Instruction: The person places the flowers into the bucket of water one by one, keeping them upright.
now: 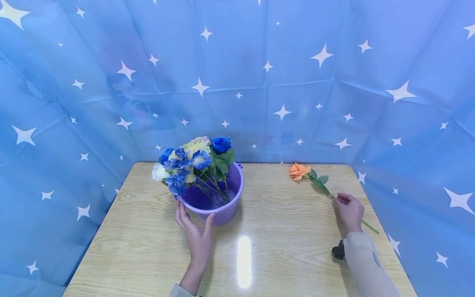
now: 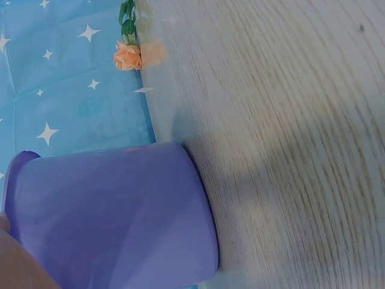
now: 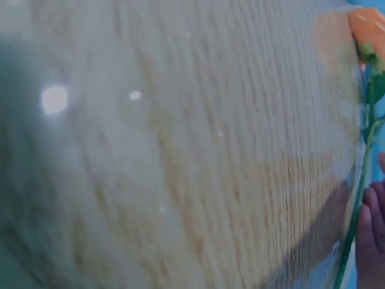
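Note:
A purple bucket (image 1: pixel 222 214) stands on the table left of the middle, holding blue, white and pale yellow artificial flowers (image 1: pixel 185 163) that lean to its left. My left hand (image 1: pixel 196 239) rests against the bucket's near side, thumb and fingers spread along the outside below the rim. In the left wrist view, part of this hand touches the bucket (image 2: pixel 114 217) near its rim. On the right lies an orange rose (image 1: pixel 299 171) with green leaves and a long stem. My right hand (image 1: pixel 350 211) pinches its stem partway down, the stem's lower end (image 1: pixel 371 227) sticking out beyond the hand.
The wooden table (image 1: pixel 282 247) carries a bright light reflection near its front. Blue cloth (image 1: pixel 237 62) with white stars hangs behind the table and along both sides. A small black device (image 1: pixel 338 250) sits at the right wrist.

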Available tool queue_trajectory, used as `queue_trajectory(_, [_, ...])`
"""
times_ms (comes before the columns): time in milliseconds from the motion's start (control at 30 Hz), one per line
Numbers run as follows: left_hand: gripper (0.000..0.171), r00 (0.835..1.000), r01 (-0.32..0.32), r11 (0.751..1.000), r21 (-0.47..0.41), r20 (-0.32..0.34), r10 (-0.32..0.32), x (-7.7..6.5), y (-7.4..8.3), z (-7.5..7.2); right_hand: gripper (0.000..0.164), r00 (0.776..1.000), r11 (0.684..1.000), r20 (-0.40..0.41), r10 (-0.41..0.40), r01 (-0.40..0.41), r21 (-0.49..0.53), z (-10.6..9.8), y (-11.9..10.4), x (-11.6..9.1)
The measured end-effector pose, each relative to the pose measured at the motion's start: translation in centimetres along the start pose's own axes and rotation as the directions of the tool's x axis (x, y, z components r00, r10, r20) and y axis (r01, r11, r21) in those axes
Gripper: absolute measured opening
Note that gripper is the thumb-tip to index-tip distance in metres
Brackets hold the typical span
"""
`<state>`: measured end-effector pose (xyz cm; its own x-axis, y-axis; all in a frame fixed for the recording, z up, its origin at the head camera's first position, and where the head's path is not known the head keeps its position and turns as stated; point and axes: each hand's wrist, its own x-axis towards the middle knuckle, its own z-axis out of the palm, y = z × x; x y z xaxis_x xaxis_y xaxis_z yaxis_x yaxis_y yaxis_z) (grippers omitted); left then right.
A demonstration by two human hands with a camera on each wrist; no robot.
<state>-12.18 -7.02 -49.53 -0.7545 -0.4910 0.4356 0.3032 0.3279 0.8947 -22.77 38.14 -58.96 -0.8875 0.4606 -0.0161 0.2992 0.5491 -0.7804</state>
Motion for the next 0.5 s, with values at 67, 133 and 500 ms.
queue_trajectory(67, [0.09,1.0,-0.005,1.0,-0.002,0.0,0.005,0.02,0.02,-0.02,0.036,1.0,0.999,0.012,-0.021,0.022,-0.033,0.0,0.15,0.04])
queue_trajectory(133, [0.089,1.0,-0.007,1.0,-0.003,0.0,0.007,0.03,0.03,-0.05,0.034,0.999,0.997,0.018,-0.041,0.042,-0.07,0.0,0.23,0.17])
queue_trajectory(500, [0.089,1.0,-0.003,1.0,0.002,-0.001,0.003,0.06,0.21,-0.06,0.026,0.991,0.98,0.081,-0.105,0.117,-0.16,0.07,0.66,0.72])
